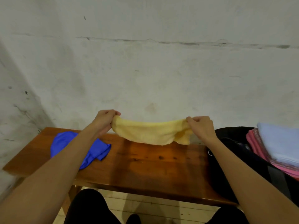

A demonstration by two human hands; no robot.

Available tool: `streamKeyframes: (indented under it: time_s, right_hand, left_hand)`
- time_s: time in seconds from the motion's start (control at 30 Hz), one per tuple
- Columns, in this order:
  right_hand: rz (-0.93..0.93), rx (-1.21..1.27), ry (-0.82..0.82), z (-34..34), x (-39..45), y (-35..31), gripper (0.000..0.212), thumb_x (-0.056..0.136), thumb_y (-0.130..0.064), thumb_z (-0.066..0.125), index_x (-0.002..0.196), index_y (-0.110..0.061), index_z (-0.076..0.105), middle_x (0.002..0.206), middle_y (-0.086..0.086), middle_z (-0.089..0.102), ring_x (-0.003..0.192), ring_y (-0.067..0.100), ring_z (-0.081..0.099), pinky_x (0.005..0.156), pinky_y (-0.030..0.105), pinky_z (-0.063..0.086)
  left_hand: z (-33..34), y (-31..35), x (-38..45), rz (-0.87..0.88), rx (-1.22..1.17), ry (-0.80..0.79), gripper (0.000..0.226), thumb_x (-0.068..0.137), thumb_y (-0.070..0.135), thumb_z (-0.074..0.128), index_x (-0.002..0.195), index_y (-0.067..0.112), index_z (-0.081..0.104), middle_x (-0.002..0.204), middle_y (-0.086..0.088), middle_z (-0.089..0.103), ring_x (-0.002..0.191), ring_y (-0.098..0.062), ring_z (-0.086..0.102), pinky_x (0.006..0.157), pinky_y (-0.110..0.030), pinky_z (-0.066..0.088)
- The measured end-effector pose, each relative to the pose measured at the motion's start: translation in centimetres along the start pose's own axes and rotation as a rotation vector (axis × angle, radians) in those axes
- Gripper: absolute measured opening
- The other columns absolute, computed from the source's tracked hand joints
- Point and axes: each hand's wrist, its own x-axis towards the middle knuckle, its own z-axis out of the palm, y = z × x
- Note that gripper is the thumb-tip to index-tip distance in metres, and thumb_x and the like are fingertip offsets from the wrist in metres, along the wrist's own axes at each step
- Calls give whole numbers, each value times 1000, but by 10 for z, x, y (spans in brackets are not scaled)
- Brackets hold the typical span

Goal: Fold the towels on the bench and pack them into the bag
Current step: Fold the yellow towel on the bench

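Two folded towels, a pale blue towel (pixel 282 139) lying on a pink towel (pixel 258 147), are already sitting in the open black bag (pixel 229 159) at the bench's right end, so the packing is looking partly done. Both hands are holding a yellow towel (pixel 150 132) up above the wooden bench (pixel 145 160), clear of its top: the left hand (pixel 105 120) is pinching one end with curled fingers, and the right hand (pixel 199 126) is gripping the other end the same way. It is sagging between them, seemingly doubled over once, though the layers are hard to tell apart. A blue towel (pixel 90 147) is lying crumpled on the bench's left part, still waiting to be folded. The bench is standing against a stained, whitish wall (pixel 145 62), with pale floor tiles (pixel 153 206) showing underneath.
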Motion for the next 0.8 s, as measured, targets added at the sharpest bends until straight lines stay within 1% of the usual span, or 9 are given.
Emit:
streamKeyframes:
  time_s: [0.1,0.17,0.2,0.27,0.4,0.47,0.53,0.67,0.8]
  right_hand:
    - [9,-4,-156,11,-15,19,60,92,-32,66,47,-21,27,43,-7,22,41,11,22,42,16,22]
    - [84,20,-262,16,-23,34,50,91,-27,69,47,-16,47,48,-4,40,44,7,36,46,15,29]
    - [123,35,-310,19,-26,41,35,90,-26,71,58,-13,63,61,0,56,53,8,48,52,16,38]
    - [171,33,-407,22,-34,52,10,89,-24,73,82,-17,73,93,-2,66,79,7,60,73,24,48]
    - [185,-56,-594,27,-48,72,11,87,-23,75,93,-15,74,116,-7,62,113,21,59,98,43,48]
    - [215,-117,-653,30,-57,79,11,89,-23,72,97,-15,72,120,-8,58,106,24,61,87,41,55]
    - [221,-190,-726,31,-65,87,12,91,-26,69,99,-17,69,124,-7,53,87,13,59,64,26,55]
    - [228,-235,-897,26,-77,99,17,89,-29,71,100,-16,70,119,-10,55,107,12,56,78,21,52]
    - [254,-300,-1015,15,-86,102,18,86,-27,73,100,-17,72,120,-6,58,110,11,57,85,21,55]
  left_hand:
    - [-10,-29,-10,-73,68,-17,20,96,4,51,81,4,65,76,-13,65,76,-27,59,43,-24,51]
    - [-21,-49,-20,-92,189,-131,6,89,0,62,94,3,64,89,-15,62,71,-21,59,45,-22,51]
    - [-28,-59,-22,-93,294,-163,14,86,0,66,100,3,63,92,-12,61,74,-17,59,48,-20,52]
    - [-40,-79,-25,-86,504,-193,25,84,6,70,107,10,60,100,-5,59,84,-16,59,55,-23,51]
    - [-49,-112,-27,32,654,-99,14,90,11,63,104,10,61,102,-12,62,88,-21,56,63,-24,45]
    - [-51,-124,-35,94,615,-49,7,94,10,58,100,10,61,101,-14,64,84,-20,57,65,-24,43]
    - [-52,-135,-43,88,573,-19,9,97,12,54,103,11,60,101,-14,65,82,-19,58,65,-25,43]
    - [-61,-153,-63,64,488,13,7,94,9,57,100,11,60,107,-4,62,89,-13,58,68,-17,43]
    - [-78,-163,-86,-3,470,-158,13,93,11,61,106,15,59,104,4,65,95,-8,62,69,-13,47]
